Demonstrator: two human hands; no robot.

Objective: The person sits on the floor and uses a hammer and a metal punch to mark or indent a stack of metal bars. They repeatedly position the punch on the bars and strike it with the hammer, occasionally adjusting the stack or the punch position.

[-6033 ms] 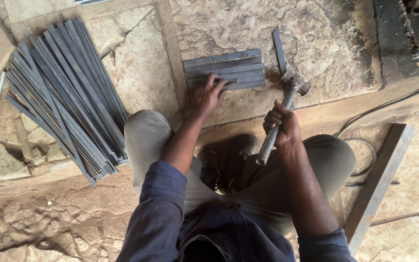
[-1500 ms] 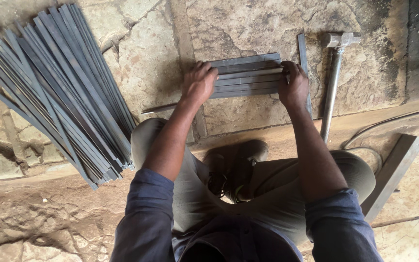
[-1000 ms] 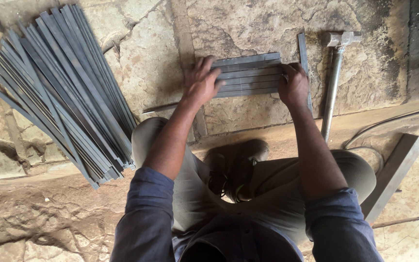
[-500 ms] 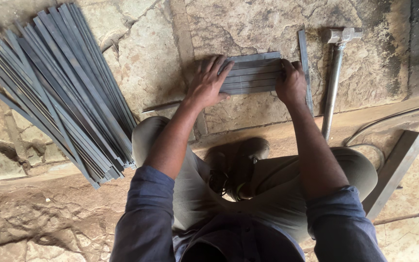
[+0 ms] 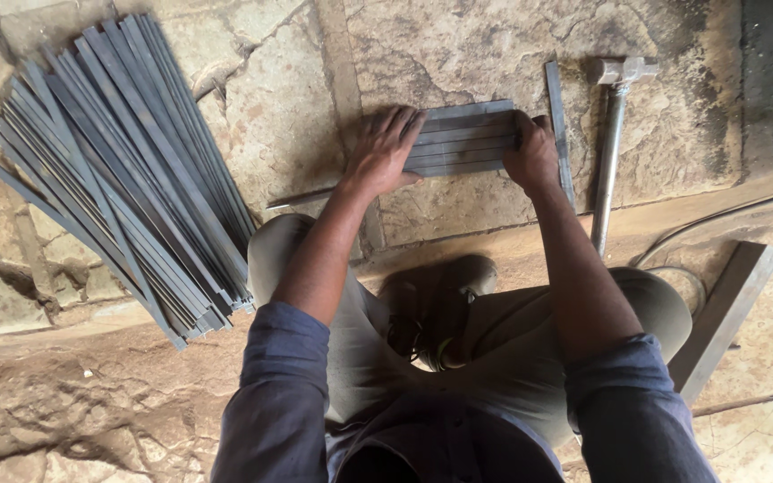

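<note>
Both arms reach forward: left hand (image 5: pixel 385 150) lies flat, fingers spread, and right hand (image 5: pixel 530 154) curls its grip on short grey flat metal strips (image 5: pixel 462 141) (stacked on rough stone floor (image 5: pixel 458 45)).

Soft, even daylight covers the stone floor (image 5: pixel 494 45), with no glare. Below the stack of short metal strips (image 5: pixel 462 139), a dark shadow pools between the knees. The frame is sharp overall, with lines bowing slightly toward the edges.
</note>
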